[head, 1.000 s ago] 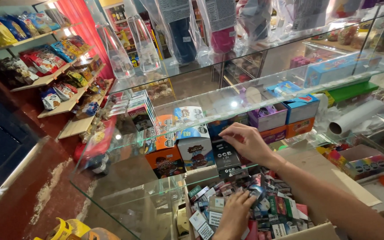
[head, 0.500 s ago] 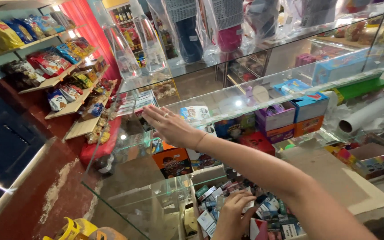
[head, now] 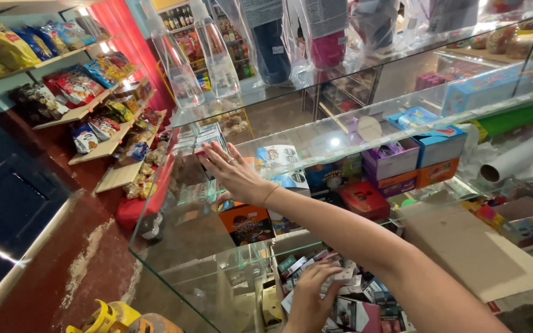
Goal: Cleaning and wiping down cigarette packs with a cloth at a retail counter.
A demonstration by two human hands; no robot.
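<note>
My camera looks down from my head, so there is only one view.

My right hand (head: 237, 174) is stretched far out over the glass shelf (head: 174, 246). Its fingers are spread wide and it holds nothing. It is close to some flat packs standing at the back (head: 208, 145), but I cannot tell if it touches them.

My left hand (head: 313, 299) is low down, under that shelf. It rests on a heap of small boxes (head: 353, 302) in a cardboard tray. The fingers are bent a little over the boxes. I cannot tell if they grip one.

The small boxes look light and stiff, made of thin card. I think they would dent if I squeezed hard. Some look shiny, so they may slip. I would pinch one by its two long sides.

There are too many small boxes to count, more than ten. I see one orange and black box (head: 247, 225) under my right arm, one red box (head: 365, 198), one purple box (head: 392, 158) and one blue box (head: 440, 140) farther along. Two tall clear bottles (head: 216, 58) stand on the top glass shelf. One white paper roll (head: 516, 163) lies at the right.

Bags of snacks (head: 75, 89) fill the wooden shelves on the left.
</note>
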